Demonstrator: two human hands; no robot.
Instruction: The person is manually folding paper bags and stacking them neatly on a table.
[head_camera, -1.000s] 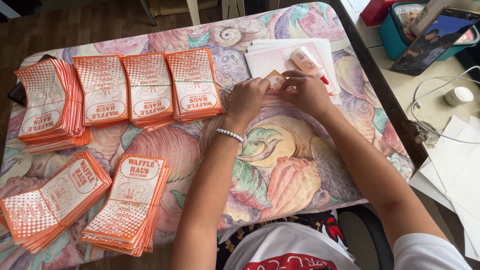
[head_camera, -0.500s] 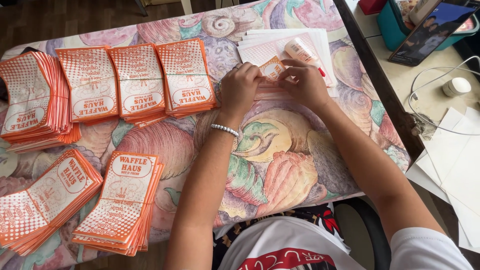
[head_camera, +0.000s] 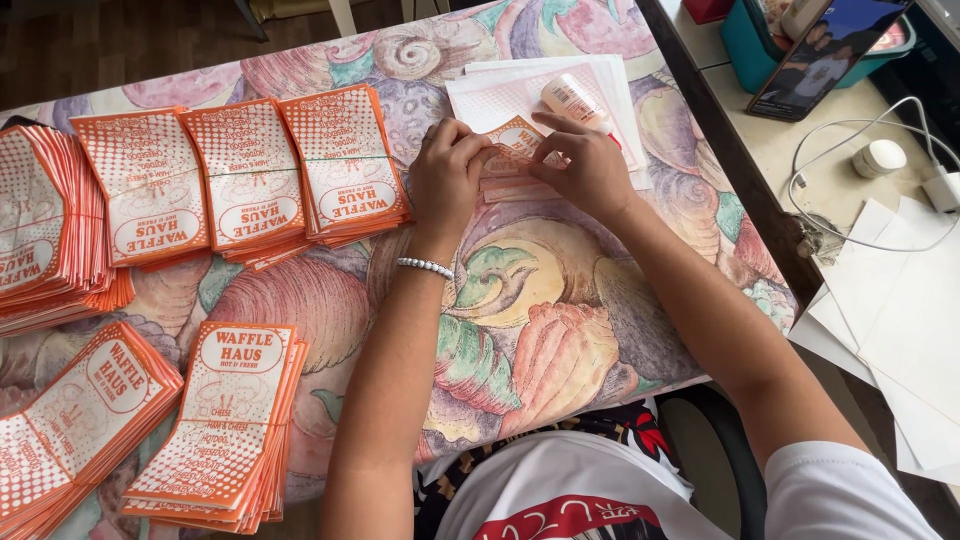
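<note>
Pinching a thin paper bag (head_camera: 512, 150) flat, left hand (head_camera: 447, 170) and right hand (head_camera: 590, 165) grip its edges beside the glue tube (head_camera: 575, 100). Light, floppy, probably creases easily; best held by edges.

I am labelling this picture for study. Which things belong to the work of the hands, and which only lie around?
In use: left hand and right hand press an orange paper sleeve; white sheets; glue tube; finished sleeve stacks.

Lying about: phone, white cable, teal box, loose white paper.
</note>
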